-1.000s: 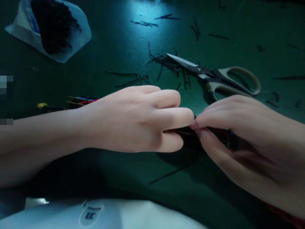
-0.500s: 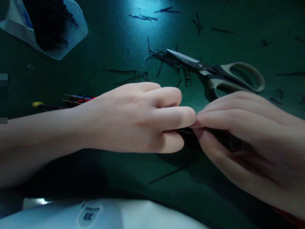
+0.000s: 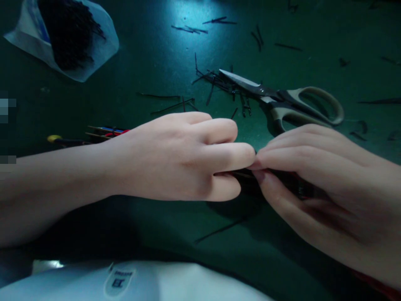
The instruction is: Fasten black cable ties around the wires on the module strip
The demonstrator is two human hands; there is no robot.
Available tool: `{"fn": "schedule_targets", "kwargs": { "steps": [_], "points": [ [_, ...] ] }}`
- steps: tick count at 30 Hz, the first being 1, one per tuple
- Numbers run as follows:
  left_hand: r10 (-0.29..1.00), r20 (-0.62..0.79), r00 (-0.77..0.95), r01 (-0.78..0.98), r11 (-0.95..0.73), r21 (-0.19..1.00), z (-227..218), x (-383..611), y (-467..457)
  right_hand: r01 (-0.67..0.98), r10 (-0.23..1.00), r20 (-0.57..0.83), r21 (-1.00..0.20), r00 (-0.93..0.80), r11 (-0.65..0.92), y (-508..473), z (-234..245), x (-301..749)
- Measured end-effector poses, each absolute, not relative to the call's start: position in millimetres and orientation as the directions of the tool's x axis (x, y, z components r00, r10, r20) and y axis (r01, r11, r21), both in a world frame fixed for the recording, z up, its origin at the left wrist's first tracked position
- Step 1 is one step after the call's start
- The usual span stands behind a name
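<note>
My left hand [image 3: 184, 159] is closed, knuckles up, its fingers curled over a dark, thin-edged piece [image 3: 244, 173] that shows only in part. My right hand [image 3: 319, 179] comes in from the right with thumb and forefinger pinched together at the left forefinger's tip. What lies inside the pinch is hidden. Past the left wrist, red and blue wires [image 3: 117, 132] stick out beside thin brown edges, with a yellow-tipped dark end [image 3: 54, 138] further left. Whether these join the piece under my hand cannot be seen.
Grey-handled scissors [image 3: 300, 100] lie just beyond my right hand, blades pointing left over short black strips [image 3: 222, 81]. More black strips are scattered across the green table [image 3: 150, 230]. A clear bag [image 3: 108, 46] full of black strips stands at the upper left.
The whole view has shifted slightly, with the table things sitting a little lower. Both hands keep nearly the same pose, still meeting at the fingertips.
</note>
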State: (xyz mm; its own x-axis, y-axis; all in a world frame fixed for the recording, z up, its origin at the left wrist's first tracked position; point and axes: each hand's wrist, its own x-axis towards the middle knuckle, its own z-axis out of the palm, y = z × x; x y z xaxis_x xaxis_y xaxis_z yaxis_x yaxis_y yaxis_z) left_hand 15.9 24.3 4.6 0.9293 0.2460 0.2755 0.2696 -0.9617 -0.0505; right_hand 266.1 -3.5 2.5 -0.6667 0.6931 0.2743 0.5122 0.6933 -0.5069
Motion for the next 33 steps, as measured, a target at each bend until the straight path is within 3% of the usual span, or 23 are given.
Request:
{"fn": "schedule_targets", "kwargs": {
  "steps": [4,7,12,21,33],
  "points": [
    [0.225,0.264,0.938,0.253,-0.965,-0.075,4.8,15.5,24.6,0.468,0.669,0.346,-0.509,-0.657,0.723,-5.6,3.3,266.5],
    [0.222,0.259,0.94,0.251,-0.964,-0.084,4.8,15.3,24.5,0.507,0.7,0.29,-0.519,-0.653,0.688,-5.7,1.4,266.6],
    [0.233,0.271,0.934,0.262,-0.962,-0.077,4.4,15.3,23.7,0.475,0.679,0.341,-0.515,-0.65,0.713,-4.3,1.1,266.0],
    [0.229,0.26,0.938,0.256,-0.964,-0.074,3.6,15.5,24.6,0.521,0.711,0.274,-0.522,-0.648,0.676,-4.6,0.7,263.0],
    [0.24,0.24,0.941,0.271,-0.957,-0.106,4.4,14.7,24.1,0.506,0.693,0.291,-0.51,-0.659,0.695,-5.4,-1.7,267.7]
  ]
}}
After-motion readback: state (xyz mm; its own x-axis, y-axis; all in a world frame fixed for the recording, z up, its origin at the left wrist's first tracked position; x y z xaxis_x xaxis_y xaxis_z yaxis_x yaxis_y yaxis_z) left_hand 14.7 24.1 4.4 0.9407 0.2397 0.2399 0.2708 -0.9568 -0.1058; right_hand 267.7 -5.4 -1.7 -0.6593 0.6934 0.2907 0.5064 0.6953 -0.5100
